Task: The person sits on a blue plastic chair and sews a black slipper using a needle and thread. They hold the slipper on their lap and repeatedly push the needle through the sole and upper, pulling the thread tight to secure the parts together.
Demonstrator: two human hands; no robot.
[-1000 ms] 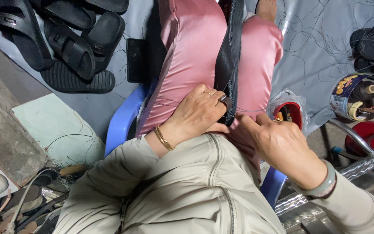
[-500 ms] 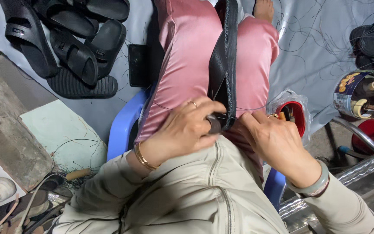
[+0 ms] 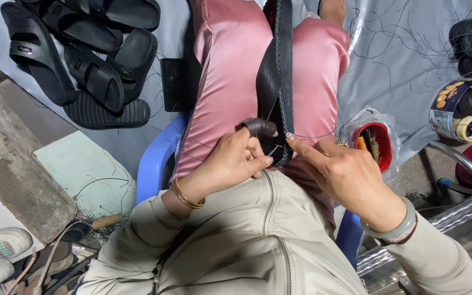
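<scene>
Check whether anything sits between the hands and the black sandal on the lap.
Nothing visible does. The left hand already grips the black sandal at its near end, and the right hand touches it with a fingertip; thread runs alongside.

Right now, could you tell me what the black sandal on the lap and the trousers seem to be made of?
Black sandal: probably rubber or foam, matte, with a woven-looking strap. Trousers: pink satin-like cloth, going by the soft sheen.
</scene>
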